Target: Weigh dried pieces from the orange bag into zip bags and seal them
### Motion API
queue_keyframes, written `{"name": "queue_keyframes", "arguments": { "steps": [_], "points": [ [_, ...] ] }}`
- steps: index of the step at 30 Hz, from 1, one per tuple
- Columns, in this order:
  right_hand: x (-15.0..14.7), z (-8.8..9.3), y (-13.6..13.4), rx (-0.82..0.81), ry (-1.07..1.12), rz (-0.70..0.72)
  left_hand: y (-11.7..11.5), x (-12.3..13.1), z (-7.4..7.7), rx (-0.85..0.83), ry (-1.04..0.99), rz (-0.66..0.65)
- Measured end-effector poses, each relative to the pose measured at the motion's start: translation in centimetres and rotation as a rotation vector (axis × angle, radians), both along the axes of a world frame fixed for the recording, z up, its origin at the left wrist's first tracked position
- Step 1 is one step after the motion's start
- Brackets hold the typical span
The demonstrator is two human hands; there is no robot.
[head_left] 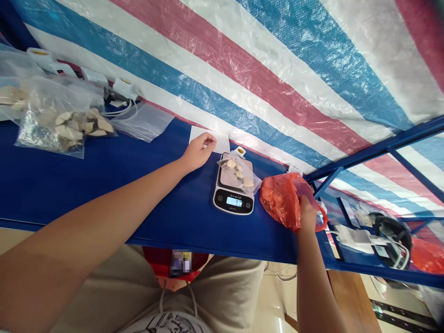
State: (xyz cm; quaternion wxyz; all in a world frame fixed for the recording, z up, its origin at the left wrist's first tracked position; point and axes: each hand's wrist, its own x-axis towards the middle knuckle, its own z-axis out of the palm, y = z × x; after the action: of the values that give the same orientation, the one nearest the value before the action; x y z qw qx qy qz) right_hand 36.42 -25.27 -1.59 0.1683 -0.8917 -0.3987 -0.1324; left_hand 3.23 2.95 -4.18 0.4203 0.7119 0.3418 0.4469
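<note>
My left hand (pixel 199 151) rests at the back of the blue table, over a sheet of white paper (pixel 222 142), its fingers curled in and nothing visible in them. Just right of it stands a kitchen scale (pixel 233 202) with a lit display. A clear zip bag (pixel 239 172) with several pale, dry slices lies on its plate. My right hand (pixel 307 213) reaches into the mouth of a red plastic bag (pixel 280 198) to the right of the scale. The bag's film hides the fingers, and its contents cannot be made out.
Clear bags of pale slices (pixel 69 127) lie at the left, beside flat empty-looking bags (pixel 145 122) and white devices with cables (pixel 124 88). A blue metal frame (pixel 374 148) rises at the right. Beyond it are black headphones (pixel 390 231) and another red bag (pixel 428 254).
</note>
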Motion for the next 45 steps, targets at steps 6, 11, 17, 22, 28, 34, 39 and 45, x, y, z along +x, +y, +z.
{"name": "queue_keyframes", "arguments": {
  "steps": [6,11,17,22,28,34,39,45],
  "points": [
    [-1.0,0.3,-0.3,0.116,0.031,-0.192,0.0,0.0,0.1,0.000,-0.003,-0.004],
    [-3.5,2.5,-2.0,0.307,0.017,-0.281,0.2,0.1,-0.2,0.012,0.003,-0.006],
    [-10.2,4.5,-1.6,0.526,0.303,-0.022,-0.2,0.1,-0.1,0.005,0.006,-0.016],
    [-15.5,3.5,1.2,0.601,0.608,0.121,-0.4,0.0,0.0,0.016,-0.007,-0.023],
    [-16.9,1.1,2.3,0.620,0.644,0.040,-1.0,0.0,0.5,0.009,-0.026,-0.055],
    [-16.7,0.5,3.7,0.556,0.691,0.083,-2.4,0.3,1.2,0.071,-0.040,-0.172],
    [-17.0,1.2,4.9,0.496,0.911,0.178,-3.0,0.3,1.4,0.093,0.000,-0.246],
    [-16.7,-0.1,2.6,0.857,0.984,-0.044,-0.6,0.2,0.7,-0.013,-0.136,-0.024]
  ]
}}
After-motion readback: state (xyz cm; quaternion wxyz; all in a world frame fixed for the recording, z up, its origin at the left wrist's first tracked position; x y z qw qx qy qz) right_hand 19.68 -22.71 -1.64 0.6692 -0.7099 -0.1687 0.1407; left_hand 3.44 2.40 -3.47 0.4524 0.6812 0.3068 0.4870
